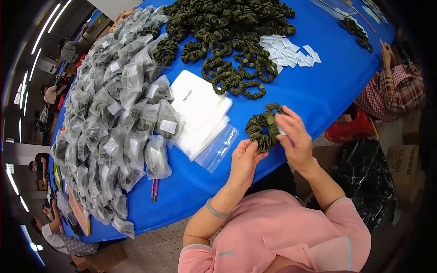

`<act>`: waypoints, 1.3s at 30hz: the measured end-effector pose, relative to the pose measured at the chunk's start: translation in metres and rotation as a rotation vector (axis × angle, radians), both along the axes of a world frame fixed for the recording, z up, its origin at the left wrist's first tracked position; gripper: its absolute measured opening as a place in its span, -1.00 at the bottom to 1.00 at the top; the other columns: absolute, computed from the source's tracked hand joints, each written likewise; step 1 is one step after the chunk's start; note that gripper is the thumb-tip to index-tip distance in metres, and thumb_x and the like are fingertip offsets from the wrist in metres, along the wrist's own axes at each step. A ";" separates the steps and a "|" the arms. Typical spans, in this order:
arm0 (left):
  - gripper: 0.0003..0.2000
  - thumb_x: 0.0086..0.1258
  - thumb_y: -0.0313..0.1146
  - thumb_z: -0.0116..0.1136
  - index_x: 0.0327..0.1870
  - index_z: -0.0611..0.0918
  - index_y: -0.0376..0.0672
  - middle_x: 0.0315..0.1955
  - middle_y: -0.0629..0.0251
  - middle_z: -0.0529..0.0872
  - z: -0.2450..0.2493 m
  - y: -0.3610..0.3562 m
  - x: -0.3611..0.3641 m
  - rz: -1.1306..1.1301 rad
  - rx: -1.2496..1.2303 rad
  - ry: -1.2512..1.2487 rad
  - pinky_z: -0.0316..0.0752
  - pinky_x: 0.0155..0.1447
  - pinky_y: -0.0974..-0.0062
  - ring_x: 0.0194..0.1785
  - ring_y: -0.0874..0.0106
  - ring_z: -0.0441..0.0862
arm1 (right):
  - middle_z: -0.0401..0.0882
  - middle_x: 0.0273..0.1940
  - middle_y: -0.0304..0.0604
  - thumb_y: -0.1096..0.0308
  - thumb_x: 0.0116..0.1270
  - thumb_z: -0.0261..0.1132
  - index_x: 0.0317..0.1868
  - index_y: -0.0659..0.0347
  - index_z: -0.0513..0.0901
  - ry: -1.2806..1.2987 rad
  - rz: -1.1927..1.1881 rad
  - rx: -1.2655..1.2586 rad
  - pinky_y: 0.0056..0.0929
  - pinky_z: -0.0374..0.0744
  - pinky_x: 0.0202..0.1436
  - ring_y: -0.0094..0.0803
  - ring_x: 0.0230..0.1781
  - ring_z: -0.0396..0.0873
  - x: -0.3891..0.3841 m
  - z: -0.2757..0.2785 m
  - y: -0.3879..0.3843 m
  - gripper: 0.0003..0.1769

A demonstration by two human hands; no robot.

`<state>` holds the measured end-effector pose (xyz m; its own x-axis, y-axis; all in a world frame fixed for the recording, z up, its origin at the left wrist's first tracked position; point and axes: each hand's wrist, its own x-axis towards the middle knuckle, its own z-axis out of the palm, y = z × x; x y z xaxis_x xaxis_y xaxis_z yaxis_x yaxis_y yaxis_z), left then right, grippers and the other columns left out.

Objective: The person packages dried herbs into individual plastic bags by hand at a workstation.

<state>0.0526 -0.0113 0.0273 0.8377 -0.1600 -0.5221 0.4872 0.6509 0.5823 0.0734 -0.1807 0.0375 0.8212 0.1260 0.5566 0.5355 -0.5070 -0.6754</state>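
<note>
Dark green scrunchies (pixel 257 127) are held between my two hands above the blue table's near edge. My left hand (pixel 246 159) pinches the lower edge of the larger one between thumb and fingers. My right hand (pixel 295 139) grips the right side, with a smaller scrunchie (pixel 274 109) at its fingertips and a bit of white showing under the fingers. Just left of my hands lie a stack of white printed bags (pixel 195 104) and a clear plastic bag (pixel 217 148). Beyond them are loose thin scrunchies (pixel 253 90).
Many packed grey bags (pixel 132 77) cover the left side of the blue table (pixel 314 95). A heap of green scrunchies (pixel 227 20) and white labels (pixel 289 52) lie at the back. Red-handled snips (pixel 154 190) rest near the front edge. Another person's sleeve (pixel 387 91) shows at right.
</note>
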 end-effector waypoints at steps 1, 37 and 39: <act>-0.87 0.52 -0.42 0.08 -0.04 0.52 -0.26 -0.24 0.19 0.68 -0.011 0.001 -0.003 -0.035 0.000 0.007 0.59 -0.05 0.53 -0.24 0.50 0.64 | 0.58 0.21 -0.08 0.52 0.26 0.31 0.19 0.26 0.61 0.048 -0.005 -0.137 -0.21 0.47 0.35 -0.04 0.38 0.41 -0.001 -0.014 0.007 -0.55; -0.63 0.18 -0.54 0.26 0.06 0.65 -0.19 -0.15 0.13 0.67 -0.001 0.050 0.025 -0.105 1.410 -1.100 0.58 -0.22 0.37 -0.27 0.25 0.64 | 0.28 0.46 0.04 0.29 0.18 0.45 0.39 0.32 0.37 0.083 0.102 -0.531 -0.12 0.32 0.48 0.04 0.51 0.20 -0.008 -0.005 0.019 -0.22; -0.75 0.18 -0.55 0.24 -0.10 0.73 -0.24 -0.16 0.17 0.70 0.008 0.079 0.050 0.014 1.531 -0.987 0.57 -0.13 0.35 -0.23 0.22 0.64 | 0.25 0.47 0.07 0.28 0.14 0.48 0.40 0.33 0.35 0.066 0.123 -0.527 -0.10 0.30 0.48 0.06 0.51 0.19 -0.007 -0.009 0.018 -0.17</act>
<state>0.1026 0.0677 0.0355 0.8924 -0.0612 0.4471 -0.3674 -0.6737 0.6412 0.0661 -0.1628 0.0287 0.8136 0.4715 0.3402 0.5777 -0.7219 -0.3809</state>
